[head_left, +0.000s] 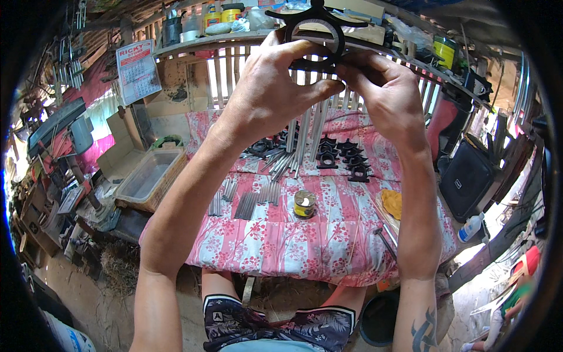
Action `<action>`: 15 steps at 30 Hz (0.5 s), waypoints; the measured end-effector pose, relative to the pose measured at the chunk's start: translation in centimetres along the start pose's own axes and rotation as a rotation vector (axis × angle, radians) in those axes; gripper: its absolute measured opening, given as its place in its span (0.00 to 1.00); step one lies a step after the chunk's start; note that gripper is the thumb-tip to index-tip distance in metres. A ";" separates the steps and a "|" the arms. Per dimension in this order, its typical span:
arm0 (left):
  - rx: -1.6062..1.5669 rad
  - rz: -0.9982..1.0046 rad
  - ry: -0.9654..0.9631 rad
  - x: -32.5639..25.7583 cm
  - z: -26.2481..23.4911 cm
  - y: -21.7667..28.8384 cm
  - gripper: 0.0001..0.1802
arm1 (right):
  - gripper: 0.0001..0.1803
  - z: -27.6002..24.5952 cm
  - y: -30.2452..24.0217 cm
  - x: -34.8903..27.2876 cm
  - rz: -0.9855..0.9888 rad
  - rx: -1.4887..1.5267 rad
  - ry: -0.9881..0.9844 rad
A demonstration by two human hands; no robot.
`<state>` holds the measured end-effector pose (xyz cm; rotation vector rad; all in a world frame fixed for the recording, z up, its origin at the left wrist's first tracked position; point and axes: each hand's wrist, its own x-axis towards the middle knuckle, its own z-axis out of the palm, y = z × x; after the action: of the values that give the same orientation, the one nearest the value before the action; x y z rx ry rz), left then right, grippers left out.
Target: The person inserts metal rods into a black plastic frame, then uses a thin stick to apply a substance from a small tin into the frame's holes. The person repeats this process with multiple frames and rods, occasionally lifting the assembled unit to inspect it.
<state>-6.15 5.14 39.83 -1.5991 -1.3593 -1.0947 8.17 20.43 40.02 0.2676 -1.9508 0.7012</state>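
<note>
Raised high in front of me is a black piece (316, 13) with a round ring and a curved, roof-like top with upswept tips. My left hand (275, 85) grips the ring's lower left side, its thumb stretched along beneath. At the lower right of the ring, my right hand (384, 88) pinches the piece between thumb and fingers; the fingertips are partly hidden. Below on the table are several similar black pieces (359, 172), long silver tubes (302, 138), rows of short metal rods (246, 205) and a small open tin (304, 205).
A pink-and-white flowered cloth (281, 252) covers the table. Toward its right edge lie a hammer (385, 243) and a yellow cloth (391, 203). A white bottle (471, 227) and a black speaker (467, 176) stand at right. A plastic-lined box (149, 176) is at left; a cluttered shelf (234, 40) runs behind.
</note>
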 end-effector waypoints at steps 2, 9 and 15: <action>-0.004 -0.059 -0.015 -0.3 0.0 0.2 0.24 | 0.13 0.2 -0.1 -0.1 0.056 0.038 0.014; -0.004 -0.087 -0.061 -2.2 -0.6 1.3 0.19 | 0.13 -0.1 -1.8 -2.2 0.190 0.057 -0.080; -0.148 -0.184 -0.053 -4.2 -0.6 2.9 0.16 | 0.10 0.8 -3.0 -4.4 0.208 0.109 -0.044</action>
<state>-3.70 2.73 36.09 -1.6436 -1.5147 -1.2969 11.03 17.02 36.97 0.1475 -2.0033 0.9458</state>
